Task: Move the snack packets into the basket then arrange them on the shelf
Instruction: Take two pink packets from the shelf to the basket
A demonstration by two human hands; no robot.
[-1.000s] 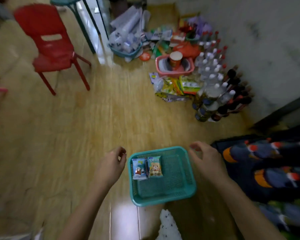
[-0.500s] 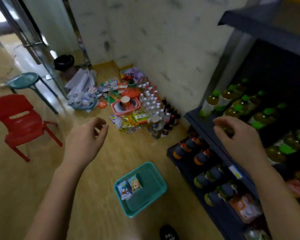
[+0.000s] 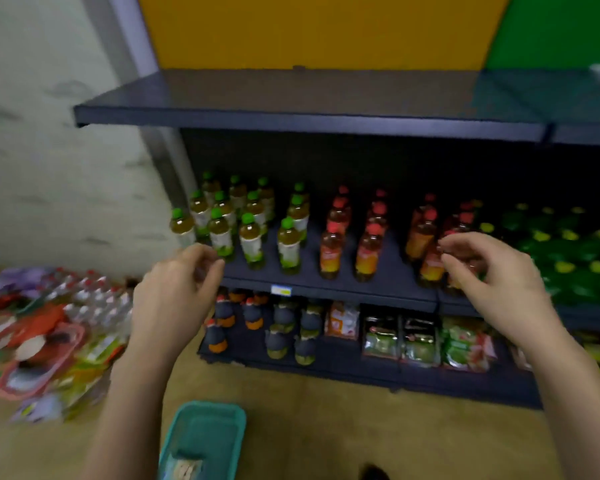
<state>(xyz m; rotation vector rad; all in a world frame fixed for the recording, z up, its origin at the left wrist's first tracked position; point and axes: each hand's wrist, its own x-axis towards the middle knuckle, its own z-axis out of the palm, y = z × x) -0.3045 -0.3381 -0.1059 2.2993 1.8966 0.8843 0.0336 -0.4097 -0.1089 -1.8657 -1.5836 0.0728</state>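
Motion blur smears the whole view, so labels and small shapes are hard to read. The basket (image 3: 207, 434) sits on the floor (image 3: 378, 427) at the bottom of the view, below and between the two hands, with its near end cut off by the lower edge. A pale smudge inside it at that edge looks like the packets (image 3: 184, 470), but how many there are cannot be told. The pile (image 3: 45, 341) of goods at left is a blur, cut by the left edge. The shelf (image 3: 291, 98) runs off the right side and its back is in deep shadow.

There is one basket and two hands. The shelf's middle level holds about a dozen green-capped bottles (image 3: 252, 237), then red-capped bottles (image 3: 368, 251) too blurred to count, then yellow-capped bottles (image 3: 568, 251) at the right. The bottom level carries dark bottles (image 3: 281, 327) and, beside them, at least four bags (image 3: 418, 341).

The left hand (image 3: 177, 296) is raised before the shelf's left end, its grip loosely curled with the thumb close to the fingertips, and it holds nothing. The right hand (image 3: 496, 282) is raised before the red-capped bottles, its grip likewise loosely curled with nothing seen in it; whether its fingertips touch a bottle cannot be told
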